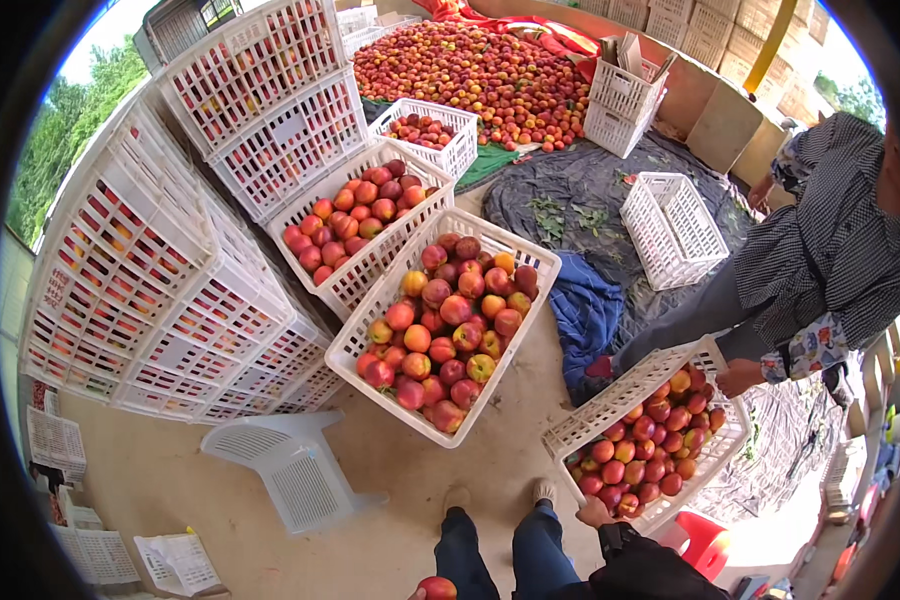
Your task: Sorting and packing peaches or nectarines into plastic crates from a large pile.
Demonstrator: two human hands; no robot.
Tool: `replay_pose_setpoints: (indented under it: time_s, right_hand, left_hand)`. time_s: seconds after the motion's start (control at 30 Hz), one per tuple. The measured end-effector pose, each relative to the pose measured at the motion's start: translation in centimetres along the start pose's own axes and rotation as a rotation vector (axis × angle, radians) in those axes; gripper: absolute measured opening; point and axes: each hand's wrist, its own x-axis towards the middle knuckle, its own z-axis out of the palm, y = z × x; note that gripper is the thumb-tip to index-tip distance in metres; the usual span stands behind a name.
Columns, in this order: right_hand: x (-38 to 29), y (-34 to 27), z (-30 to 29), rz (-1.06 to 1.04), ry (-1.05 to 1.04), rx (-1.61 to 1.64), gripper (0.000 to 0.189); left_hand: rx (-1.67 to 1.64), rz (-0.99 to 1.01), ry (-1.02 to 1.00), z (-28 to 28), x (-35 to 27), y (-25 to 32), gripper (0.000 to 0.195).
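At the bottom edge, my left hand [418, 594] holds a nectarine [438, 587]; only its fingertips show. My right hand [594, 513] grips the near rim of a tilted white plastic crate [649, 525] partly filled with nectarines [624, 451]. Another person's hand [739, 377] holds that crate's far end. Before me stands a white crate [511, 244] heaped with red and yellow nectarines [456, 309]. A similar full crate [439, 178] stands just behind it, to the left.
Tall stacks of filled crates [214, 259] rise at the left. A pale plastic chair [304, 469] lies near them. A co-worker [810, 240] is at the right, by an empty crate [675, 229] and blue cloth [586, 311]. A large nectarine pile [480, 79] lies behind. A red stool [709, 546] is at lower right.
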Motion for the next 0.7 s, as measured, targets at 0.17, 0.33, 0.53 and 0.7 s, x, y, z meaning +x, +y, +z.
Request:
replay_pose_setpoints:
  time_s: [0.17,0.33,0.53,0.7]
  right_hand:
    - [-2.2,-1.2,6.2,-0.022,-0.068,-0.011,0.026]
    - [-4.6,-4.3,11.0,-0.075,-0.194,-0.059,0.036]
    - [-5.3,-3.9,15.0,-0.180,-0.182,-0.124,0.047]
    - [-6.7,-7.6,16.1,-0.124,-0.202,0.001,0.042]
  left_hand:
    - [-0.036,-0.081,0.041,-5.7,-3.3,0.3,0.068]
    - [-0.108,-0.053,0.113,-10.6,-7.9,-2.1,0.068]
    - [-0.177,0.016,0.101,-11.7,-9.6,-6.0,0.069]
    - [-0.255,-0.027,0.081,-14.5,-12.6,-9.8,0.070]
